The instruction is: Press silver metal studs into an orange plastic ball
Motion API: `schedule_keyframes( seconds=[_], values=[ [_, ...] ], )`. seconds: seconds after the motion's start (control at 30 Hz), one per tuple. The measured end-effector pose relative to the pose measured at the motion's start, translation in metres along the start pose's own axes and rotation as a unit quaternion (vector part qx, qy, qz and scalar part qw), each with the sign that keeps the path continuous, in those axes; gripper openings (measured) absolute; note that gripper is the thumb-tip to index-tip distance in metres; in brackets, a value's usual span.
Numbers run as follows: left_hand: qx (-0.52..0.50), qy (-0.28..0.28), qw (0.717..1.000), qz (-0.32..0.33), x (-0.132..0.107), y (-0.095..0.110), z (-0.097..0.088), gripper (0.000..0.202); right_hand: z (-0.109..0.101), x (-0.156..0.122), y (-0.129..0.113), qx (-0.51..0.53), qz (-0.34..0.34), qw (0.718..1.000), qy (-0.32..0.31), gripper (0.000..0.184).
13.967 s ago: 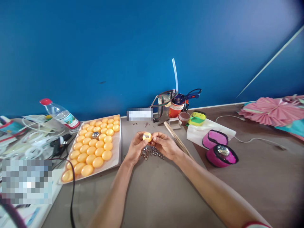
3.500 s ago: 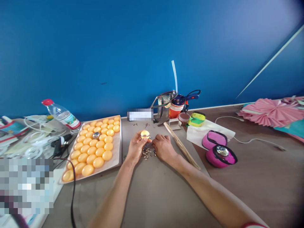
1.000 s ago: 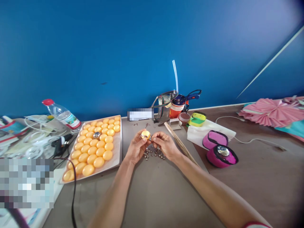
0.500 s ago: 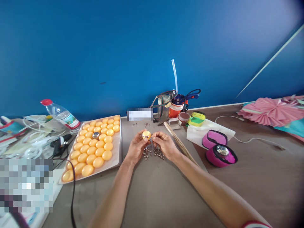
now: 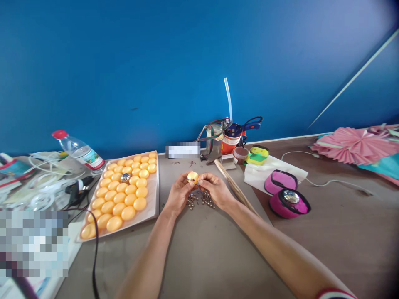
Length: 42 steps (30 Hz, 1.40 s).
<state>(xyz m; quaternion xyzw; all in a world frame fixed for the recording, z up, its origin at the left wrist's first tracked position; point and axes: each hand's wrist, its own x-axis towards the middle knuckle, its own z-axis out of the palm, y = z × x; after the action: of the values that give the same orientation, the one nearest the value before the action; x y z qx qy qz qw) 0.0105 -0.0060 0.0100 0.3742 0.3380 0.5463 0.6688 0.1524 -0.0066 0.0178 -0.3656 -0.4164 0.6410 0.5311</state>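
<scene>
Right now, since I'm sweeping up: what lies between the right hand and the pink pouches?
In the head view, a long wooden stick lies slantwise between the right hand and the pink pouches.

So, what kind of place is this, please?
Probably a craft worktable: a tray of orange balls, loose small metal beads, and folded pink paper fans at the right.

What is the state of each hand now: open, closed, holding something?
Left hand: closed on the ball.
Right hand: fingertips pinched shut against the ball; whether they hold anything cannot be told.
</scene>
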Motion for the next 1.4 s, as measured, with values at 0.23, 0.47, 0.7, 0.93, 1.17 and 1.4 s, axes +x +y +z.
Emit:
schedule_keyframes(
  seconds=[0.23, 0.47, 0.7, 0.93, 1.17, 1.4],
  values=[
    [0.020, -0.004, 1.000, 0.013, 0.0004, -0.0035, -0.0022, 0.038, 0.0002, 0.0005, 0.0016, -0.009, 0.000, 1.000, 0.001, 0.018],
    [0.040, 0.000, 0.999, 0.021, 0.0015, -0.0045, -0.0024, 0.040, 0.0009, -0.0003, 0.0004, -0.029, -0.005, 1.000, 0.004, 0.017],
    [0.054, 0.003, 0.998, 0.024, 0.0005, -0.0046, -0.0029, 0.040, 0.0007, -0.0005, 0.0002, -0.025, 0.010, 1.000, -0.001, 0.018],
    [0.054, -0.006, 0.998, 0.014, 0.0013, -0.0032, -0.0025, 0.042, 0.0007, -0.0001, 0.0018, 0.007, 0.032, 0.999, -0.004, 0.020],
    [0.081, 0.009, 0.997, 0.020, 0.0020, -0.0048, -0.0067, 0.043, 0.0025, -0.0020, 0.0000, 0.042, 0.055, 0.998, -0.005, 0.024],
    [0.071, -0.003, 0.997, 0.018, 0.0010, -0.0041, -0.0064, 0.045, 0.0021, -0.0013, 0.0012, 0.071, 0.058, 0.996, -0.017, 0.024]
  ],
)
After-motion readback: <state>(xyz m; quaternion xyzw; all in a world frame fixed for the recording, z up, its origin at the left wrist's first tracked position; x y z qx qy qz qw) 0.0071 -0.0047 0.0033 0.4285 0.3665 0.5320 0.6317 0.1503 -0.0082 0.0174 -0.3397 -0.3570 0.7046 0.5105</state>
